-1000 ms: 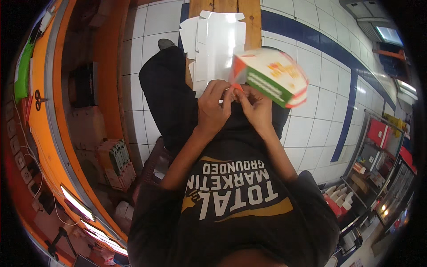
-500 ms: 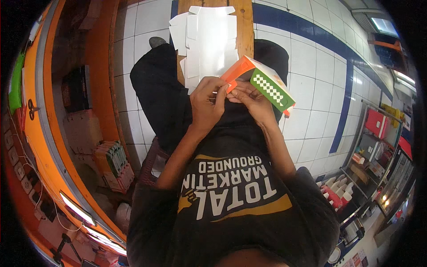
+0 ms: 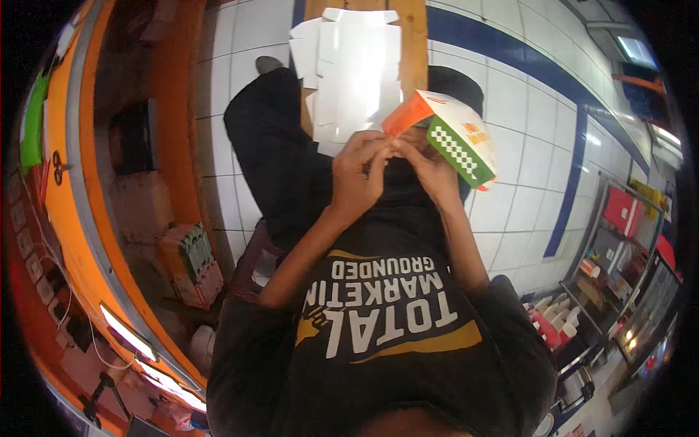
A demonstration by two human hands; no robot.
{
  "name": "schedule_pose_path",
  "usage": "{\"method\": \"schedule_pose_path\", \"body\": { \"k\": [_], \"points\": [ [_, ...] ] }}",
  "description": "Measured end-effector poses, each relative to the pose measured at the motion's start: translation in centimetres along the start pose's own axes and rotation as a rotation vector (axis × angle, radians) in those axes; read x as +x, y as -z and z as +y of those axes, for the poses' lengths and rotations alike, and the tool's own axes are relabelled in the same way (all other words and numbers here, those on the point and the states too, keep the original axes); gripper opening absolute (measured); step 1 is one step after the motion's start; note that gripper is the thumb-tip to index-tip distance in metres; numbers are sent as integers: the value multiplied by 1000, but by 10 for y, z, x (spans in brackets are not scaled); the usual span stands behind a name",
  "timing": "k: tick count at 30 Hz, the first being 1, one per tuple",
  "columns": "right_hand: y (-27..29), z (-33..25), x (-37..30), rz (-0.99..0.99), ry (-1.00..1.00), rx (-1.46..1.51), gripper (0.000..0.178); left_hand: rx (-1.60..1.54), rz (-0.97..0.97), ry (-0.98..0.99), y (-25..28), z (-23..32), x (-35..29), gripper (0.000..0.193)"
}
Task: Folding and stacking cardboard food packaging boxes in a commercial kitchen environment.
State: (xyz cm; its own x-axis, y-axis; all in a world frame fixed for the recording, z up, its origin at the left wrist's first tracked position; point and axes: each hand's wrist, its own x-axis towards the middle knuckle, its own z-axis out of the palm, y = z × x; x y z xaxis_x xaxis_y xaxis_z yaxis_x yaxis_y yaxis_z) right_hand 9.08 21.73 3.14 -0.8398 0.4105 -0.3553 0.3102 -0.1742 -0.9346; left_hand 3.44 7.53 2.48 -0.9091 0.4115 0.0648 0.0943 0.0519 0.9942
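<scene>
Above my lap, both hands work on a partly folded cardboard food box (image 3: 455,149) in orange, green and white, its green side marked with a white diamond pattern. My left hand (image 3: 362,169) pinches the near orange corner between thumb and fingers. Close beside it, my right hand (image 3: 431,172) grips the same edge, its fingers partly hidden by the box. The two hands' fingertips almost touch there. Just beyond the hands, a stack of flat white cardboard box blanks (image 3: 357,69) lies white side up with flaps spread.
The blanks rest on a narrow wooden bench (image 3: 415,47) between my knees. An orange counter (image 3: 84,197) with scissors (image 3: 58,167) runs along the left, with packed cardboard (image 3: 191,262) under it. At right stand a shelf rack (image 3: 593,240) and stacked paper cups (image 3: 559,317).
The box has turned in my hands, so more of its white printed face shows. Both hands have shifted slightly right in the picture, along with the whole scene.
</scene>
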Motion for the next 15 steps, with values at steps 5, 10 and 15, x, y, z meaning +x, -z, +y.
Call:
{"method": "schedule_pose_path", "body": {
  "k": [5,10,15],
  "points": [
    [-2,4,5,-50,39,95,22,-228,46,192,-5,-20,-4,12],
    [-9,3,3,-107,-19,-96,23,165,49,-56,3,-3,12,18],
    [13,91,12,81,53,688,72,428,122,-9,31,-33,37,16]
  ]
}}
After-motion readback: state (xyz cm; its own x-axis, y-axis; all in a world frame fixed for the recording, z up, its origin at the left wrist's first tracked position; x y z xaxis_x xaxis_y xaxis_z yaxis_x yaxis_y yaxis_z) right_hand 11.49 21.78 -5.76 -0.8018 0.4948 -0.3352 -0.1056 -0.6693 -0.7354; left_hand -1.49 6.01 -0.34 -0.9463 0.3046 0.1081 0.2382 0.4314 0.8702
